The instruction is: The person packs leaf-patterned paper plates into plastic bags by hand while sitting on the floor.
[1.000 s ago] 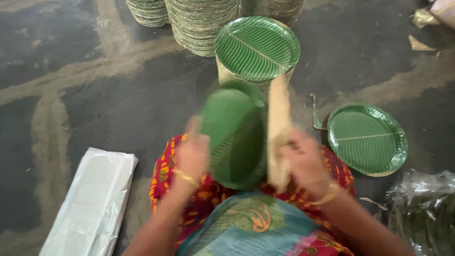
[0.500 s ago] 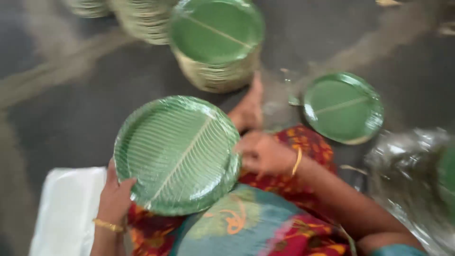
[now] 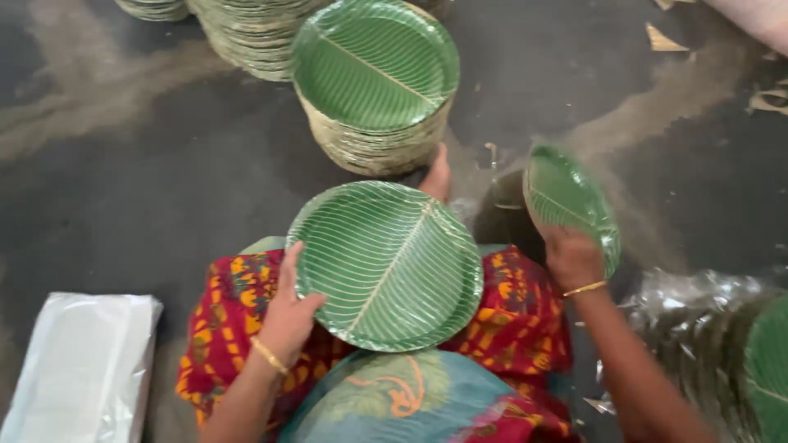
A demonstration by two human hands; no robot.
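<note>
A round green paper plate point(image 3: 386, 262) printed like a leaf rests flat over my lap, and my left hand point(image 3: 289, 316) grips its left rim. My right hand point(image 3: 572, 256) holds a second green plate point(image 3: 568, 201) tilted on edge, lifted off the floor to the right. Straight ahead stands a stack of green plates point(image 3: 376, 82), face up. My bare foot point(image 3: 437, 174) pokes out between that stack and the lap plate.
More plate stacks point(image 3: 246, 33) stand at the back left. A flat white plastic-wrapped bundle point(image 3: 78, 369) lies at the lower left. A clear plastic bag with green plates point(image 3: 722, 353) sits at the lower right. The floor is dark and dusty with paper scraps point(image 3: 665, 39).
The plate in my left hand has settled flat over my lap. My right hand left it, reached right and picked up the plate that lay on the floor there.
</note>
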